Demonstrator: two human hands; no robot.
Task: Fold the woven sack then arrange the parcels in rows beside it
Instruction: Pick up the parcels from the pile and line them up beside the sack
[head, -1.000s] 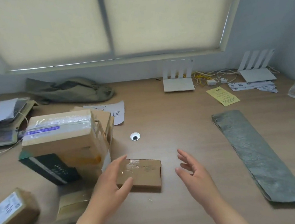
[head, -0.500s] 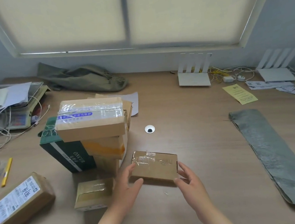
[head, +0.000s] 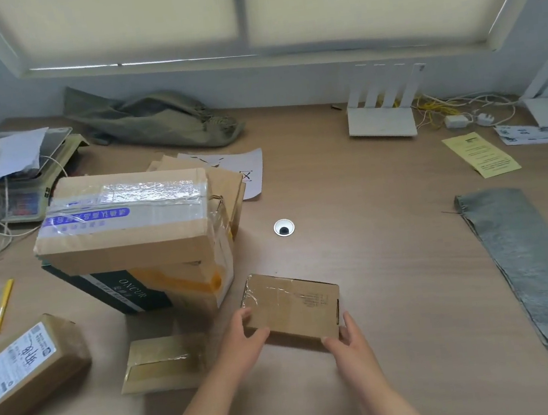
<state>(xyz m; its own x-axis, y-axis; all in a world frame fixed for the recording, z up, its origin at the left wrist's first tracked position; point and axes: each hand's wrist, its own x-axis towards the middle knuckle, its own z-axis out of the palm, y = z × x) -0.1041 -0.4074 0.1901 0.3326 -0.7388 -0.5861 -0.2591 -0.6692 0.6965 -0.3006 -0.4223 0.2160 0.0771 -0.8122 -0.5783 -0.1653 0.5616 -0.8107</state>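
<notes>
Head view: both hands are on a flat cardboard parcel (head: 291, 303). The left hand (head: 244, 342) pinches its near left corner, thumb on the taped top. The right hand (head: 348, 346) holds its near right corner, fingers curled under the edge. The folded woven sack (head: 536, 278) lies to the right of this grip and well apart from it. It is a long grey strip whose length runs from near the person towards the window. The parcel's long side runs across that line, so setting it in a row would likely mean carrying it right, led by the right hand, which is nearer the sack. Left of the sack and farther off stand a leaning stack of parcels (head: 130, 225), a small taped parcel (head: 162, 364) and a labelled parcel (head: 23, 365). All rest on a smooth wood-grain desk (head: 389, 227), with bare desktop between the held parcel and the sack. Beyond the sack's far end lies a yellow leaflet (head: 481, 154), under a window with its blinds drawn.
</notes>
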